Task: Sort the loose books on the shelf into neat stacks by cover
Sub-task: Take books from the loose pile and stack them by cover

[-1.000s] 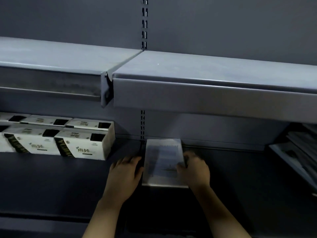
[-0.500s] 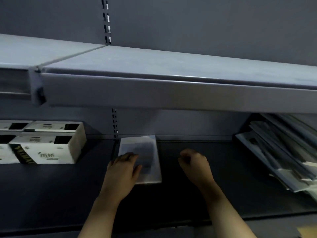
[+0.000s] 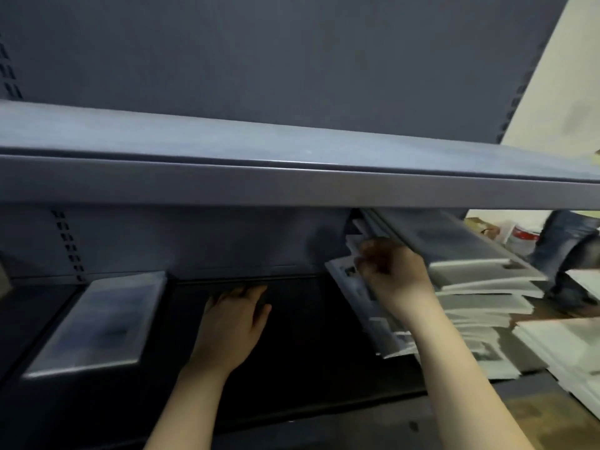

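Motion-blurred throughout. One book (image 3: 97,319) lying left of flat, straight left hand (image 3: 230,323) fingers; right hand (image 3: 393,274) fingers curled against slumped books (image 3: 470,297), grip unclear, count unreadable.

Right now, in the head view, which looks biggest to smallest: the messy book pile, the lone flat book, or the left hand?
1. messy book pile
2. lone flat book
3. left hand
No two look alike in size.

hands (image 3: 232,323) (image 3: 393,277) 2 | shelves (image 3: 292,186) (image 3: 308,345) 2 | lone book (image 3: 97,323) 1 | loose books (image 3: 480,293) many (blurred)
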`<state>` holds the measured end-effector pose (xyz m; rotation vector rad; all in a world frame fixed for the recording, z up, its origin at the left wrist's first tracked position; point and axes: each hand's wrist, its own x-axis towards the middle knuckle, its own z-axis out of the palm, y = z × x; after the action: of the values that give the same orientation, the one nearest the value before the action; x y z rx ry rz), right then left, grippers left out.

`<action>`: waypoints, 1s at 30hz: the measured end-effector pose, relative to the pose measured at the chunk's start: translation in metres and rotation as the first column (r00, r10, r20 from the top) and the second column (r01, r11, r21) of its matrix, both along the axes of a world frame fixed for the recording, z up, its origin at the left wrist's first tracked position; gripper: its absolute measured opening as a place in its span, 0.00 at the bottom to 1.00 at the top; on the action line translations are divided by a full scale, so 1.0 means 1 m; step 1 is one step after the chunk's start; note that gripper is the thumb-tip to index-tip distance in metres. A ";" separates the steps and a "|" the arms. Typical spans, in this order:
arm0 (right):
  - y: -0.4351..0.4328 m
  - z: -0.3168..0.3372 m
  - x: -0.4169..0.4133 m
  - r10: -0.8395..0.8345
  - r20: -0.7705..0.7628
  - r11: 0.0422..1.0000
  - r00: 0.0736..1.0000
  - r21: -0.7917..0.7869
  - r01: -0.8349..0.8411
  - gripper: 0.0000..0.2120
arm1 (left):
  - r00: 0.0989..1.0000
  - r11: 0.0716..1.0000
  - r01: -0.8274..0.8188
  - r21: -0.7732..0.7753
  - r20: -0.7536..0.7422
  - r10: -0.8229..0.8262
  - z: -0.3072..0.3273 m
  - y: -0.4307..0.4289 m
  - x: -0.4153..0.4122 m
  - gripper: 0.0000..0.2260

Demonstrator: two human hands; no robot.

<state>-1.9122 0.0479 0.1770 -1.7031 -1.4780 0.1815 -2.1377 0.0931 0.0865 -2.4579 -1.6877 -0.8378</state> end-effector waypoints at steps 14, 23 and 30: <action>-0.022 0.034 0.157 -0.150 0.314 0.980 0.937 -0.075 0.182 0.21 | 0.998 0.992 -0.048 -0.117 0.023 0.051 0.012 -0.021 0.118 0.19; -0.005 0.037 0.196 -0.214 0.306 0.916 0.928 -0.266 0.299 0.35 | 0.993 0.986 -0.117 -0.122 -0.036 0.113 0.017 -0.023 0.128 0.19; 0.000 0.046 0.205 -0.148 0.180 0.926 0.973 -0.319 0.200 0.32 | 0.990 0.983 -0.139 -0.121 -0.042 0.135 0.017 -0.026 0.136 0.19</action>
<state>-1.7072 0.0484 0.2231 -2.1568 -1.4558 0.2211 -2.0021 0.0668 0.1037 -2.3805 -1.9258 -0.6927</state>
